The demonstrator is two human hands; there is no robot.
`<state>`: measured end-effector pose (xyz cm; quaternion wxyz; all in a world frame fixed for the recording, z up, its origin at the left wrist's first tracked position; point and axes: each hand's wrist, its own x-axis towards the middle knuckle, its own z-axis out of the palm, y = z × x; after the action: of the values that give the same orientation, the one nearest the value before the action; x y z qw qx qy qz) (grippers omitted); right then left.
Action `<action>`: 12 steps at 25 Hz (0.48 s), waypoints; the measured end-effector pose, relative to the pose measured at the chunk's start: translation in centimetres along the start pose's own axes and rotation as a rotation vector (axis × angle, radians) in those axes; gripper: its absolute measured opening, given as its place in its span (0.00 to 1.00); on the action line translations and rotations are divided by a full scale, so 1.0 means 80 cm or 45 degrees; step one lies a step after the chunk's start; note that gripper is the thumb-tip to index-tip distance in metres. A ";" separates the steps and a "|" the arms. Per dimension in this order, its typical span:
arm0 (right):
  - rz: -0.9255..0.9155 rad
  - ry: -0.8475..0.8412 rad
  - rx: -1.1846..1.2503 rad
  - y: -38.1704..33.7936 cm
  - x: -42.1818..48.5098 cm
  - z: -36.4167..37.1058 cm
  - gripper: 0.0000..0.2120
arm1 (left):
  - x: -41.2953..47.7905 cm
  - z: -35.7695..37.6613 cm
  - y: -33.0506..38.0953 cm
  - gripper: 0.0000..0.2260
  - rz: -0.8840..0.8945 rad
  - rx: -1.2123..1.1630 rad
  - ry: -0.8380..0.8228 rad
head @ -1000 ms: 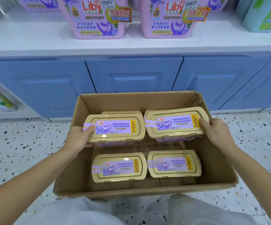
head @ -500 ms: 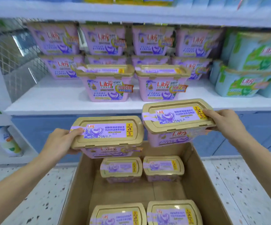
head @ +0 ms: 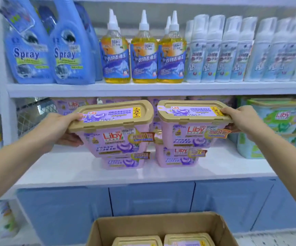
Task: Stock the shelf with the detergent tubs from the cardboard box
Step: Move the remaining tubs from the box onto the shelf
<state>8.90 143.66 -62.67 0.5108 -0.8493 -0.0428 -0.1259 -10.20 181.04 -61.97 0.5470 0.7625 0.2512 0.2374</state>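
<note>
We hold two lilac Liby detergent tubs side by side at the white middle shelf. Our left hand grips the left tub at its outer end, thumb on the gold lid and fingers curled beneath. Our right hand clasps the right tub the same way at its outer end. Each held tub sits directly above a matching tub, one on the left and one on the right, both standing on the shelf; whether the held tubs rest on them we cannot tell. Below, the open cardboard box shows two more gold lids, one on the left and one on the right. Blue spray bottles, yellow stain-remover bottles and white foam bottles line the shelf above. Green Liby tubs stand to the right.
</note>
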 end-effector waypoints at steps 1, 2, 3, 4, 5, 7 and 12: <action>-0.004 -0.004 -0.016 -0.007 0.010 0.001 0.20 | 0.010 0.002 0.010 0.11 -0.002 0.007 -0.008; 0.003 -0.008 -0.024 -0.014 0.019 0.002 0.23 | 0.020 0.003 0.019 0.11 -0.007 0.019 -0.019; 0.006 -0.014 -0.032 -0.021 0.028 0.003 0.25 | 0.031 0.006 0.026 0.12 -0.015 0.033 -0.028; 0.002 -0.022 -0.046 -0.027 0.033 0.004 0.25 | 0.042 0.008 0.031 0.12 -0.027 0.049 -0.037; 0.000 -0.030 -0.067 -0.032 0.039 0.006 0.24 | 0.053 0.011 0.034 0.12 -0.043 0.066 -0.045; -0.001 -0.043 -0.106 -0.035 0.047 0.015 0.21 | 0.071 0.018 0.033 0.13 -0.081 0.101 -0.061; 0.101 -0.151 -0.158 -0.015 0.059 0.036 0.19 | 0.098 0.031 0.021 0.15 -0.075 0.274 -0.095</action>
<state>13.73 146.52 -61.68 0.4583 -0.8864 -0.0316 -0.0576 -2.44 183.84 -60.37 0.4777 0.8174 0.2768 0.1643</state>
